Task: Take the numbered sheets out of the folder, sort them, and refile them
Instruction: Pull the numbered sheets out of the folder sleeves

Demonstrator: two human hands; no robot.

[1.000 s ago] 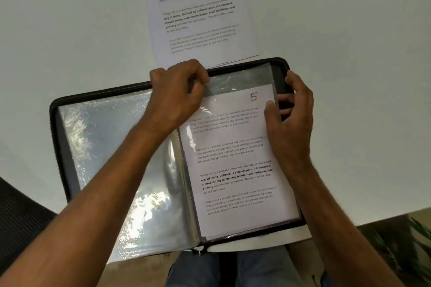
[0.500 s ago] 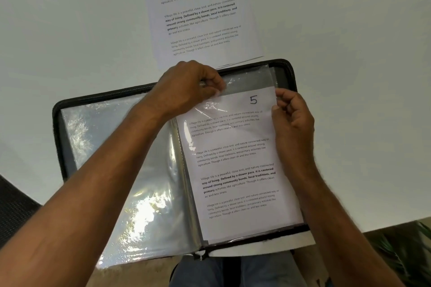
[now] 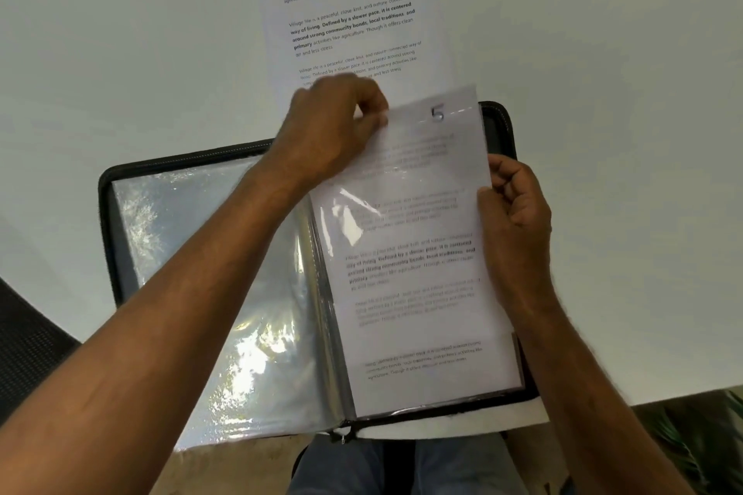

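Folder: the black zip-edged display folder [image 3: 105,213] lies open on the white counter [image 3: 120,52], its near edge overhanging the counter's near edge; all places below are given from this folder.
Left page: a clear, glossy plastic sleeve [image 3: 201,273] with bright glare, no sheet visible in it.
Numbered sheet: the white printed sheet marked "5" [image 3: 422,181] sits in the folder's right-hand sleeve, its top part sticking out past the sleeve's mouth and over the folder's far edge; its text is blurred.
Page beneath: more printed text [image 3: 426,360] shows in the right half, under the lower end of sheet 5.
Left hand: the left hand [image 3: 333,129] is at the folder's far edge near the spine, its grip pinching the top left corner of sheet 5.
Right hand: the right hand [image 3: 514,209] is at the folder's right edge, fingers curled, its grip pinching the right-hand sleeve's edge; whether it also nips the sheet I cannot tell.
Loose sheet: another white printed sheet [image 3: 354,12] lies flat on the counter just beyond the folder's far edge.
Below: blue-jeaned knees [image 3: 362,466] under the folder's near edge.
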